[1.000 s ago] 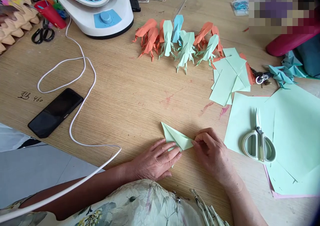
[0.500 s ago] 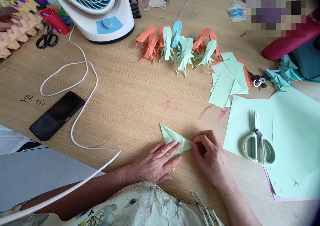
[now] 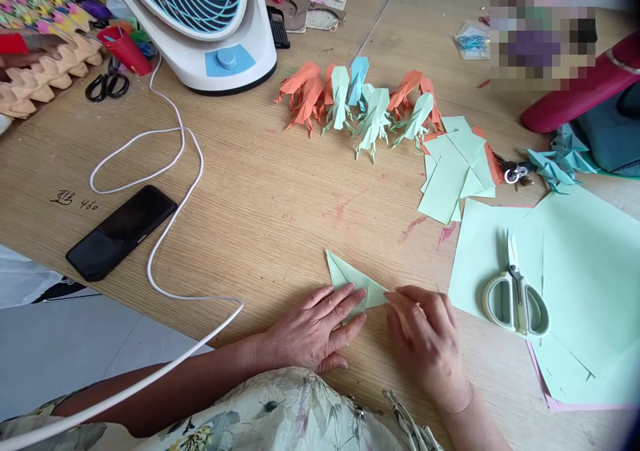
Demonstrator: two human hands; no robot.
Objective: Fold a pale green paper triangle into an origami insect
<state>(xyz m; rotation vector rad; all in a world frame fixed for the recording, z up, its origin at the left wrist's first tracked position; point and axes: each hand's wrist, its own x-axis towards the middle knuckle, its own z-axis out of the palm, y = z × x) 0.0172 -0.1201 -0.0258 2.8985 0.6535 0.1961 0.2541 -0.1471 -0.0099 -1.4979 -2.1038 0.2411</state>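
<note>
A small piece of pale green paper (image 3: 374,292), folded into a pointed shape with visible creases, lies on the table close to my body. My left hand (image 3: 320,324) rests on it with the fingers spread flat, pressing it down and hiding its lower part. At the paper's right-hand tip is my right hand (image 3: 425,344), slightly blurred. Its fingers are curled in, with the fingertips closed at that corner. Scissors with pale handles (image 3: 517,291) lie to the right on large green sheets (image 3: 590,258).
Folded orange, green and blue paper figures (image 3: 373,121) stand beyond, beside a pile of green paper pieces (image 3: 450,174). A fan (image 3: 225,58), a phone (image 3: 123,231) and a white cable (image 3: 200,164) occupy the left. A dark red bottle (image 3: 575,91) lies at the right.
My right hand has turned over at the paper's tip, knuckles now more upward and fingers lower. My left hand stays flat on the paper. The whole view has shifted slightly.
</note>
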